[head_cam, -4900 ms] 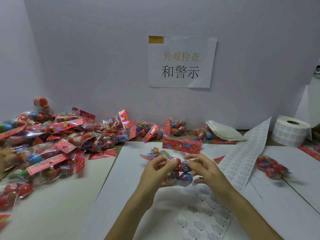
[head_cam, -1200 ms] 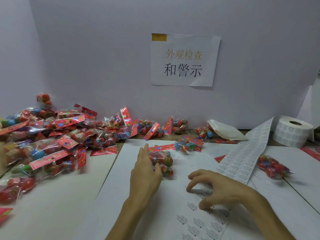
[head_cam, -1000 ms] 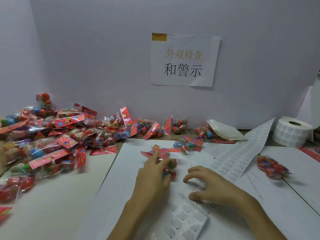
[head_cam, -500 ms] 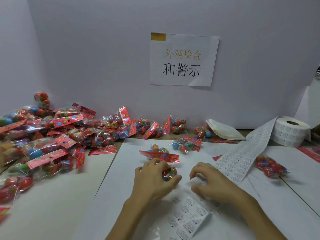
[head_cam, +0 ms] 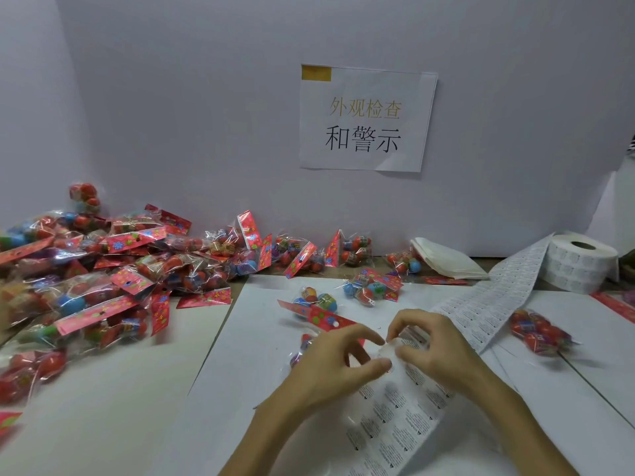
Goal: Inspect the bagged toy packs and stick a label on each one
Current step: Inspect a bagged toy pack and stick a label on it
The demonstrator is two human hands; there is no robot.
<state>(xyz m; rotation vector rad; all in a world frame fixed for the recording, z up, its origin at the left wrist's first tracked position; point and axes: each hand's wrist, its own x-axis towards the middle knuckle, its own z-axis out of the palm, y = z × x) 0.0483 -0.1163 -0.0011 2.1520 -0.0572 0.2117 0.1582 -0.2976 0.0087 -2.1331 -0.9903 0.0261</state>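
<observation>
At the centre of the desk (head_cam: 103, 413) the left hand (head_cam: 330, 365) is curled over a toy pack (head_cam: 303, 342), which peeps out at the hand's 9 o'clock side; its thumb and forefinger reach the raised fold of the label strip (head_cam: 398, 417); the right hand (head_cam: 436, 348), at 3 o'clock of the left, pinches that fold with bent fingers, apparently peeling a label; the strip runs to the roll (head_cam: 580, 262) at 2 o'clock; the pile of packs (head_cam: 103, 269) lies at 9 to 10 o'clock. The risks, as I judge them: peeled too sharply, the label may tear or curl onto itself; it may cling to a fingertip, or crease on the crinkled bag.
</observation>
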